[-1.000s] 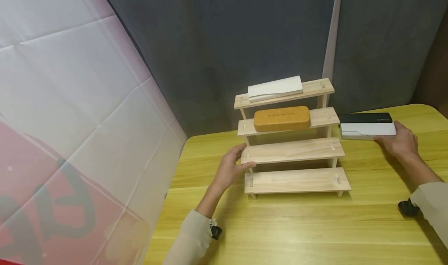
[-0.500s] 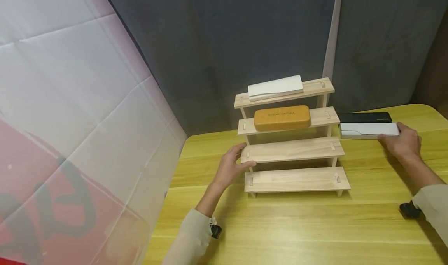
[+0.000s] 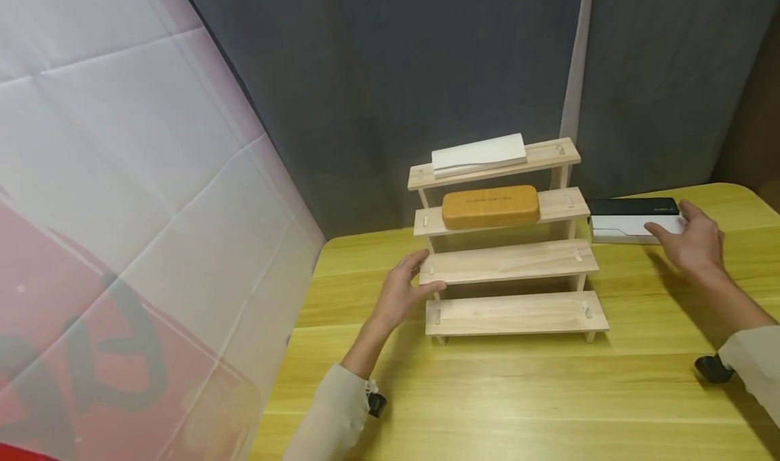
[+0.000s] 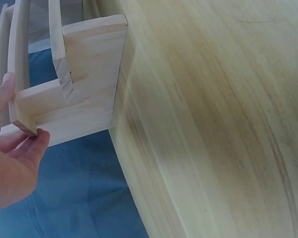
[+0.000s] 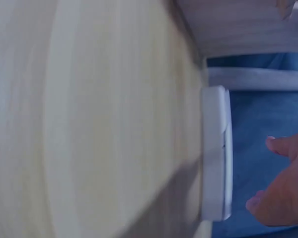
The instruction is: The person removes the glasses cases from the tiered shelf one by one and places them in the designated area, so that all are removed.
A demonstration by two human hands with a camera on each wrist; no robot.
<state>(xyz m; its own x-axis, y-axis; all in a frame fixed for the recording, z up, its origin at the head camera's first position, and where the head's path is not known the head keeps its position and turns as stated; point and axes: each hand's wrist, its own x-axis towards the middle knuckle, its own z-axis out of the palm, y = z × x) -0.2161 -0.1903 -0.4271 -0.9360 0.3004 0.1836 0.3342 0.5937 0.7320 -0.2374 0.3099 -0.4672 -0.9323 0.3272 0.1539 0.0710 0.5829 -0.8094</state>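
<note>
A four-step wooden display rack (image 3: 512, 261) stands on the table. In the head view, my left hand (image 3: 399, 292) holds the left end of its third board from the top; the left wrist view has my thumb above that board's end (image 4: 24, 119) and fingers below. Right of the rack lies a white glasses case (image 3: 621, 227), a black glasses case (image 3: 634, 206) right behind it. My right hand (image 3: 695, 241) hovers over the white case's right end, fingers spread and holding nothing. In the right wrist view, a gap parts the hand (image 5: 283, 183) from the white case (image 5: 215, 153).
A mustard-yellow glasses case (image 3: 490, 207) lies on the rack's second board, and a white flat case (image 3: 478, 155) on the top one. Behind the table (image 3: 487, 400) hangs a dark grey curtain (image 3: 396, 95). A pale printed sheet (image 3: 122, 149) slopes along the left.
My right hand has let go of the white case and lifted off it, after shifting it slightly rightward and back left. The left hand has stayed on the rack.
</note>
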